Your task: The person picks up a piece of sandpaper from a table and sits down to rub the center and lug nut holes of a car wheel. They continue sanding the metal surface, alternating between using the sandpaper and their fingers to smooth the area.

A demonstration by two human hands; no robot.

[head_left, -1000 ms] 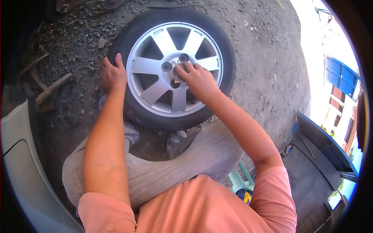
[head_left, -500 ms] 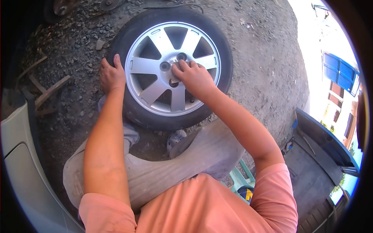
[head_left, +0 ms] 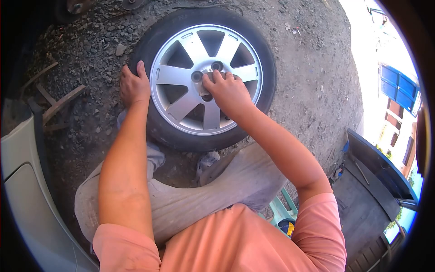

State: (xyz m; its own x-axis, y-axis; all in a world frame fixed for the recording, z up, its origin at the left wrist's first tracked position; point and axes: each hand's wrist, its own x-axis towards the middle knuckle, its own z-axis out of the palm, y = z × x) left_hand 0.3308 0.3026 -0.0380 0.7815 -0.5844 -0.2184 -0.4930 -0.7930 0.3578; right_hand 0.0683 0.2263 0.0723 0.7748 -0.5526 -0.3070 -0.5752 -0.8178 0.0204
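A black tyre [head_left: 179, 136] with a silver alloy rim [head_left: 183, 105] lies flat on the gravel in front of my knees. My left hand [head_left: 135, 86] is wrapped over the tyre's left edge, thumb on the sidewall. At the rim's centre, my right hand [head_left: 230, 90] rests with bent fingers near the bolt holes. A small pale flat piece shows beneath its thumb and fingers; what it is, I cannot make out. The right part of the hub is hidden under that hand.
A light car body panel [head_left: 38, 204] stands at the left, beside a wooden frame [head_left: 63, 104]. Green plastic [head_left: 283, 211] shows behind my right elbow. A dark panel [head_left: 362, 199] lies at the right. Loose gravel surrounds the tyre.
The whole view has shifted slightly, so the wheel appears a little further right. Over the hub, my right hand has moved slightly relative to the rim. My left hand keeps its hold.
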